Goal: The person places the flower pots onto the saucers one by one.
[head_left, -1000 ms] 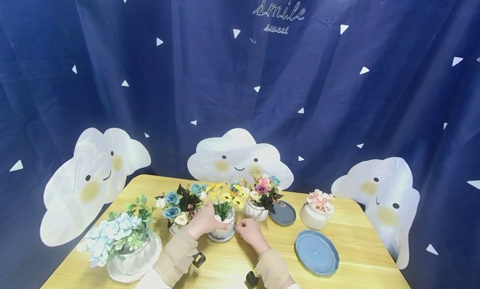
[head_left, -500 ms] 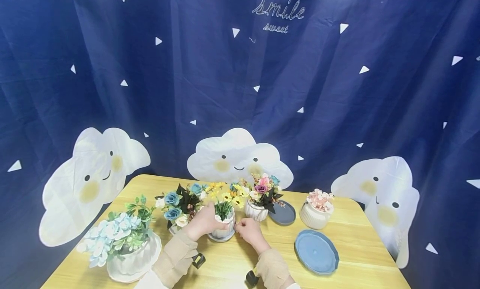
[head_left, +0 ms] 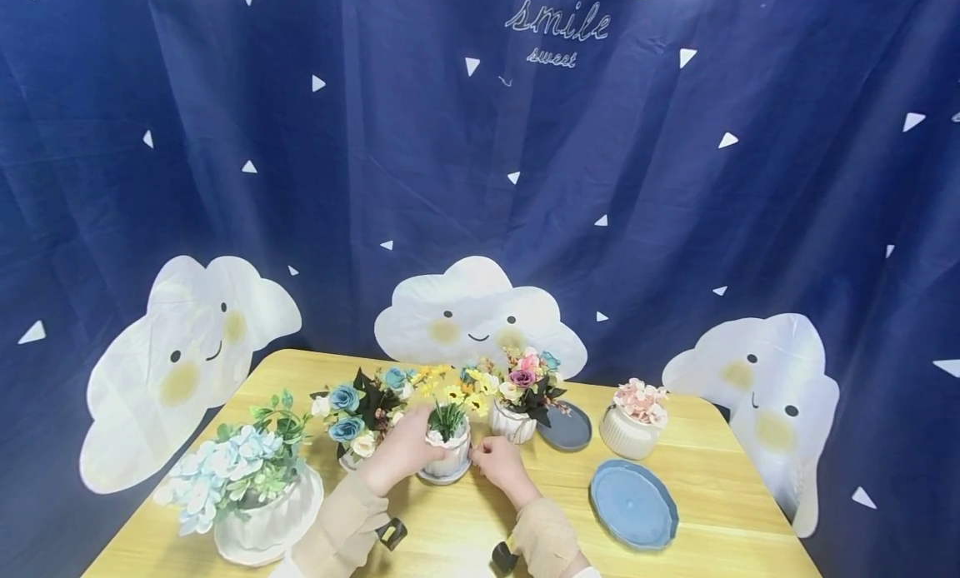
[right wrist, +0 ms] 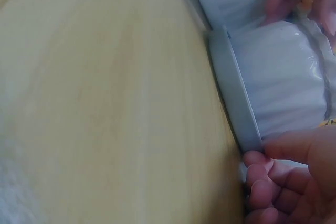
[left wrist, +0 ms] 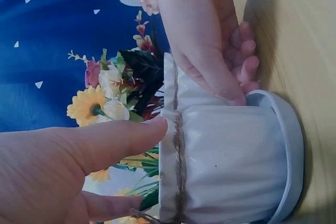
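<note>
A white pleated flowerpot point(head_left: 450, 460) with yellow daisy-like flowers point(head_left: 450, 391) stands in a small pale saucer point(left wrist: 294, 150). Twine circles it just below its rim, as the left wrist view shows. My left hand point(head_left: 405, 453) is at the pot's left side, thumb and fingers extended and spread. The thumb point(left wrist: 131, 135) lies at the rim; whether it presses there I cannot tell. On the pot's right side my right hand point(head_left: 501, 463) pinches the saucer's edge between thumb point(right wrist: 294, 146) and curled fingers point(right wrist: 262, 190), its thumb also touching the pot's lower wall.
Blue-rose flowers point(head_left: 346, 411) stand close by on the left, pale-blue flowers point(head_left: 225, 470) nearer. A pot with pink and purple blooms point(head_left: 513, 424) is behind right. Farther right are a dark grey saucer point(head_left: 566, 428), a pink-flowered pot point(head_left: 633, 432) and a blue tray point(head_left: 633, 505).
My left hand has drawn back slightly to the left, its thumb sliding off the pot's front. My right hand and the pot have stayed in place.
</note>
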Motion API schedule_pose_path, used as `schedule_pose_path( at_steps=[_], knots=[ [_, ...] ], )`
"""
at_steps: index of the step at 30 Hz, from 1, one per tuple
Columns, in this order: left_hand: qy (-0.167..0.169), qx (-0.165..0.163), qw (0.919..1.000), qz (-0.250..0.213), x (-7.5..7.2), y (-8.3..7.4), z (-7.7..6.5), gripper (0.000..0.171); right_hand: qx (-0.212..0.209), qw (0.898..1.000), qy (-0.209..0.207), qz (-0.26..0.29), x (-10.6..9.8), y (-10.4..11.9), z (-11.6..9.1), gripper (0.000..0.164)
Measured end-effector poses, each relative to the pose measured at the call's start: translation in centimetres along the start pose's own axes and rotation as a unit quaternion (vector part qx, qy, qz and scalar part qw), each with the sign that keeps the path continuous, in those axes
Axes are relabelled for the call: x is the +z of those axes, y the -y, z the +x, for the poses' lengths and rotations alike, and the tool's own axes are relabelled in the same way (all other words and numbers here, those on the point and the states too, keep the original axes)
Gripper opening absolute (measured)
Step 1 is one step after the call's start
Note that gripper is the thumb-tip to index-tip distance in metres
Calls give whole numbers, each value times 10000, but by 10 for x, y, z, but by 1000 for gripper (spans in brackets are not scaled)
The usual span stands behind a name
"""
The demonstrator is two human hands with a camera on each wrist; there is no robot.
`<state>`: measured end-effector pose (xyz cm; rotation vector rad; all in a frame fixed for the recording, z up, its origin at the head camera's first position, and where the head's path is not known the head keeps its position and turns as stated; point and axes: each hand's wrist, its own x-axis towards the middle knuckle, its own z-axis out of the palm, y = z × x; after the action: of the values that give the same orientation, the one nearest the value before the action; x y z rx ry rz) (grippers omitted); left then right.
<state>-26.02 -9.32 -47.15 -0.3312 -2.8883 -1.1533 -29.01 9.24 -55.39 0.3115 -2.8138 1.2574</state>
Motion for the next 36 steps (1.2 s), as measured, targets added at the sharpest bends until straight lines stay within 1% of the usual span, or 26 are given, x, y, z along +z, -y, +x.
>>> schedule_pose_path(
  at_steps=[5,8,10,15,17,22,25,28,32,36],
  knots=[
    [-103,59,9999,65,0,0,-6,77,8,10000,-11,-8,-1,0,-1,20],
    [-243,110,9996,-1,-1,-1,-10,74,3,10000,-11,-9,-1,0,-1,21],
    [-368,157,9992,-51,-1,-1,-12,72,5,10000,-14,-3,-1,0,-1,21],
    [-765,427,9960,-169,-4,-2,-19,63,3,10000,-24,-9,-1,-1,-1,21],
    [-886,481,9947,-210,-6,-3,-21,59,14,10000,-20,-21,-1,-1,-1,22],
    [-1260,475,9905,-287,-7,-4,-25,48,33,10000,-6,-60,-1,-1,-1,22],
    [-1538,487,9855,-535,-9,-3,-27,40,24,9999,-20,-108,-1,-1,-1,22],
    [-1729,504,9792,-932,-11,-3,-29,33,35,9999,-26,-135,-1,-1,-1,22],
    [-1996,611,9702,-1234,-12,-3,-30,23,67,10000,-18,-53,0,-2,-1,21],
    [-2337,658,9565,-1617,-11,-3,-32,14,21,10000,-18,18,1,-2,0,21]
  ],
)
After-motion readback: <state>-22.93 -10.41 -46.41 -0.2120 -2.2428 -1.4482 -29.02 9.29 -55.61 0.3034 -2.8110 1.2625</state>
